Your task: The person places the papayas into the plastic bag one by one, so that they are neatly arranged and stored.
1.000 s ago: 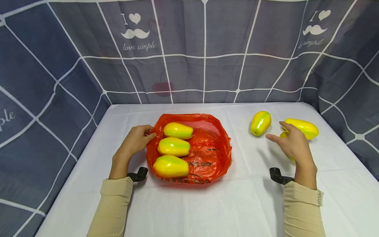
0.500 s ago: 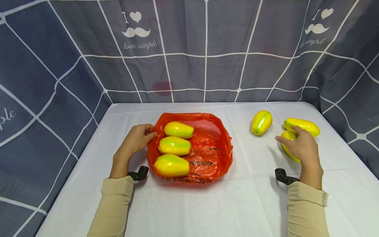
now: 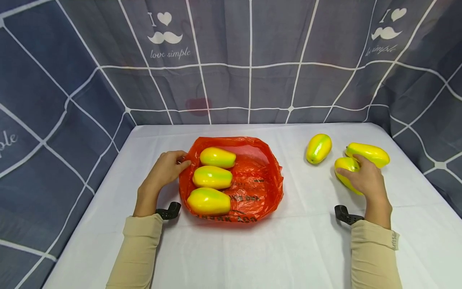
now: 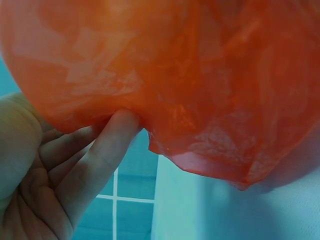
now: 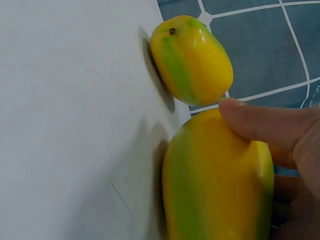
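Note:
My left hand [image 3: 167, 168] pinches the left rim of a red plastic bag [image 3: 254, 192], whose mouth is spread wide on the table. In the left wrist view, my fingers [image 4: 102, 162] press against the bag's thin orange-red film [image 4: 200, 75]. Inside the bag, three yellow-green papayas [image 3: 213, 178] lie in a column along its left side. My right hand [image 3: 368, 180] grips another papaya [image 3: 344, 165] at the right, thumb on one side and fingers on the other. The right wrist view shows this papaya [image 5: 215, 180] close up, its lower end out of frame.
One papaya [image 3: 319, 148] lies between the bag and my right hand, and another papaya [image 3: 371, 153] just behind that hand. A white cloth [image 3: 281, 257] covers the table. Grey checked curtains [image 3: 270, 88] stand at the back and both sides.
My right hand has shifted right, over the near papaya, and its fingers have closed round it. That papaya has moved slightly left. My left hand has stayed at the bag's rim.

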### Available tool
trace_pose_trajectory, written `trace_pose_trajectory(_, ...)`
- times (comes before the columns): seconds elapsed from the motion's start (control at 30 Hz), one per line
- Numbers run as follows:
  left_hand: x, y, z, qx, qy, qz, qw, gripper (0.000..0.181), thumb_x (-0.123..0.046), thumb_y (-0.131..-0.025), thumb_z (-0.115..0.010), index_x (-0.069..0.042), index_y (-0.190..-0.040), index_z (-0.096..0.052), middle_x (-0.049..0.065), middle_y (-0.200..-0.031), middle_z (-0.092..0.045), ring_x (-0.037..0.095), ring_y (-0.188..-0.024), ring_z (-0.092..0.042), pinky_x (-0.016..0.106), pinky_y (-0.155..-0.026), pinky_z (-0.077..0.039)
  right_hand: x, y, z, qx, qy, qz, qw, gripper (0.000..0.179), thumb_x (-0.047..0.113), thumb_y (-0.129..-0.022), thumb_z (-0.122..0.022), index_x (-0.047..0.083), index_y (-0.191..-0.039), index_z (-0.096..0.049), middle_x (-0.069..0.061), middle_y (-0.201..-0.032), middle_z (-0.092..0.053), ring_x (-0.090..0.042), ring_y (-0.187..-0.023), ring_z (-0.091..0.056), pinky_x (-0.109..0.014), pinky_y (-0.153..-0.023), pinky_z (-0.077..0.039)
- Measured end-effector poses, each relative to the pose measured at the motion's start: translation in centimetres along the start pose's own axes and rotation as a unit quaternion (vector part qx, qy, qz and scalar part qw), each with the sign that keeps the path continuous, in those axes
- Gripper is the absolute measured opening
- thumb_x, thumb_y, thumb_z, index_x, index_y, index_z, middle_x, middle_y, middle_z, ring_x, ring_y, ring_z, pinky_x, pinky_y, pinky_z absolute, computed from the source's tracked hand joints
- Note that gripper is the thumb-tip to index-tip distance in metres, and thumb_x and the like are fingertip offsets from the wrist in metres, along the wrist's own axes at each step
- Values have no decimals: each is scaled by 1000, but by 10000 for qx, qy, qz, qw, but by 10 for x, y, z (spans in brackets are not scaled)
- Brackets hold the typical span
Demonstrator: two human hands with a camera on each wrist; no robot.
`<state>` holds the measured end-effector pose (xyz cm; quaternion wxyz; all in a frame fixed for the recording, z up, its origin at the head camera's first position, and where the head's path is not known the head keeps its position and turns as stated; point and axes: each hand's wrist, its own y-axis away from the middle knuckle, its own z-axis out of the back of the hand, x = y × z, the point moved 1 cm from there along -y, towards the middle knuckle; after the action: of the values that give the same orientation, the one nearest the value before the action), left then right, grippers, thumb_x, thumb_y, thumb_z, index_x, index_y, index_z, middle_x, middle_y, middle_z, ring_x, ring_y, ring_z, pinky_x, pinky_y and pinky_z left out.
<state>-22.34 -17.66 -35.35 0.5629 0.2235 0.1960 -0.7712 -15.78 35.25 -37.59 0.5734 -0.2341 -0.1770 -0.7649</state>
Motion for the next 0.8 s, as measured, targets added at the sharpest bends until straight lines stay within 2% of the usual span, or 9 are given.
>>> trace_pose_trajectory(0.4,0,0,-1,-55,18,-88,9999,26,-13,-96,-64,4,-115,-68,18,-99,-69,31,-85,-62,41,-74,-55,0,0,-3,153,-11,379,9992,81,35,-93,-66,-9,-149,-27,-43,-137,-36,-60,-119,-36,-71,-96,-28)
trace_pose_trajectory(0.8,-1,0,0,-28,-1,-12,10000,28,-15,-97,-63,3,-118,-67,19,-104,-68,33,-91,-63,44,-80,-55,1,0,-2,245,-15,203,9995,84,42,-94,-64,-4,-152,-25,-41,-141,-34,-61,-120,-34,-72,-96,-27)
